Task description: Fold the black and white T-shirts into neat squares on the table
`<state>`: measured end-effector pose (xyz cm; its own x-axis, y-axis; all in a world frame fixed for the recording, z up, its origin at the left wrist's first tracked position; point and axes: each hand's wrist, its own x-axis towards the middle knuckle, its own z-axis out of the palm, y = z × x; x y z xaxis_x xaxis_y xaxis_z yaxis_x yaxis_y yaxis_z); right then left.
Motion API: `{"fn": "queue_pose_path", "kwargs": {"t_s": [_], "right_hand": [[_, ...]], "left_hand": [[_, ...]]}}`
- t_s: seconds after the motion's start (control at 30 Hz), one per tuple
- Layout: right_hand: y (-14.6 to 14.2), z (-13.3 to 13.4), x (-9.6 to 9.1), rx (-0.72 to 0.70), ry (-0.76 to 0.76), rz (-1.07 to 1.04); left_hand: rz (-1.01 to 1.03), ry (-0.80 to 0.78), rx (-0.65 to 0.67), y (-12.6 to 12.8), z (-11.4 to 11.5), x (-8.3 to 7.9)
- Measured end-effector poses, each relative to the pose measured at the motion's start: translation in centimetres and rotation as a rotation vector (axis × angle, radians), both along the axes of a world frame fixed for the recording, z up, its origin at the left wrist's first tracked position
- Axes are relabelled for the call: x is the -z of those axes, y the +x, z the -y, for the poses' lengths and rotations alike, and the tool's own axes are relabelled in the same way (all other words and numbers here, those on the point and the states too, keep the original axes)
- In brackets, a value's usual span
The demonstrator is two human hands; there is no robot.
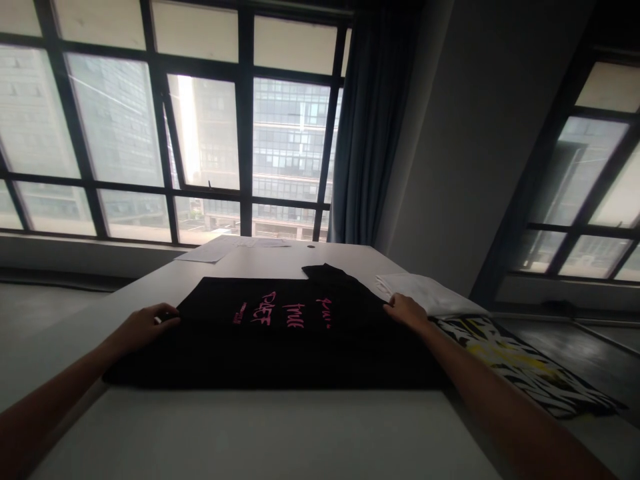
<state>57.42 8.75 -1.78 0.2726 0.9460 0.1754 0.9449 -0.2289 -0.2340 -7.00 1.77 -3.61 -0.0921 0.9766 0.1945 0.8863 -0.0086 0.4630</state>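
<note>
A black T-shirt (220,357) with pink lettering lies sideways across the white table (260,433), spread fairly flat. One short sleeve sticks out at its far side, right of the middle. At the shirt's left edge, my left hand (150,325) has its fingers closed on the cloth; a ring shows on one finger. My right hand (407,311) pinches the fabric at the right end, near the shoulder. Both arms reach forward from the lower corners, and the shirt's near edge runs between them.
Beside my right hand lies a folded white cloth (433,293). Farther right is a black, white and yellow patterned fabric (520,363). White papers (213,251) rest at the table's far left. Beyond stand tall windows and a dark blue curtain (367,133).
</note>
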Motion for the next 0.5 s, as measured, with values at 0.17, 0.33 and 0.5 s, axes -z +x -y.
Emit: {"fn": "queue_pose_path", "kwargs": {"t_s": [0.17, 0.33, 0.5], "right_hand": [[-0.5, -0.5, 0.8, -0.186, -0.065, -0.006], [-1.3, 0.0, 1.3, -0.250, 0.103, 0.091], [-2.6, 1.4, 2.5, -0.253, 0.110, 0.206]], "left_hand": [[0.110, -0.170, 0.054, -1.4, -0.1, 0.3], [0.096, -0.035, 0.026, -1.7, 0.0, -0.1], [-0.035, -0.044, -0.001, -1.5, 0.0, 0.4]]}}
